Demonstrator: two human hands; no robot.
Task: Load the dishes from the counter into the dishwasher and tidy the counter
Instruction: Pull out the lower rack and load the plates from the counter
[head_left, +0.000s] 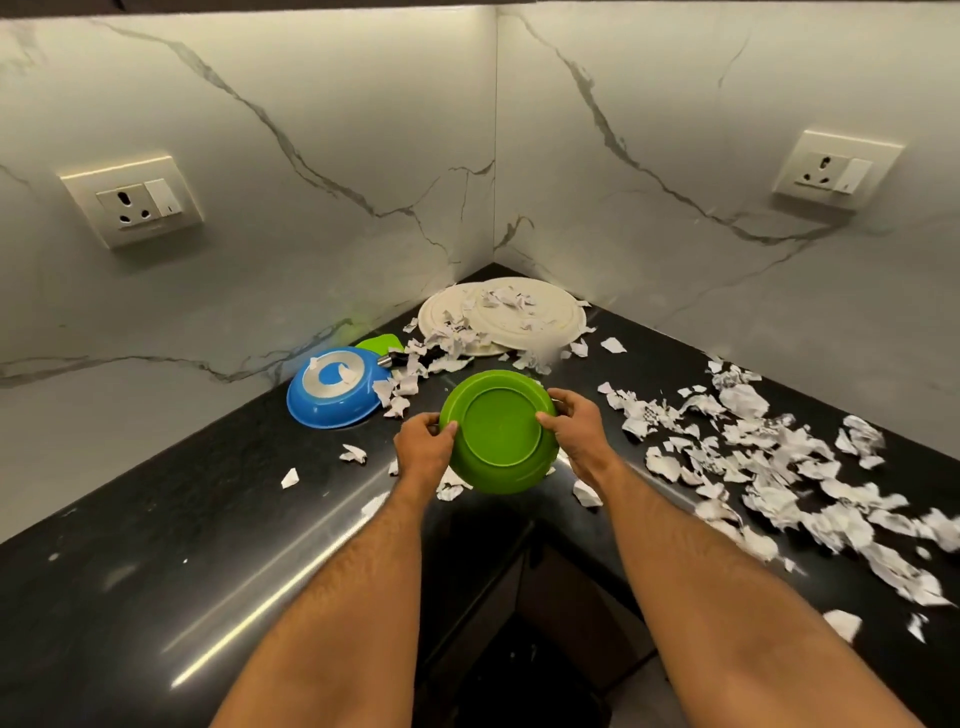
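I hold a green plate upside down and tilted above the black corner counter. My left hand grips its left rim and my right hand grips its right rim. A blue frying pan lies bottom up to the left, its handle pointing right. Behind it lies a small green piece. Two cream plates sit overlapping in the back corner, strewn with torn paper.
Torn white paper scraps cover the right arm of the counter, and several lie around the pan and plates. Marble walls with a socket on the left and right enclose the corner. A dark cabinet gap opens below the counter edge.
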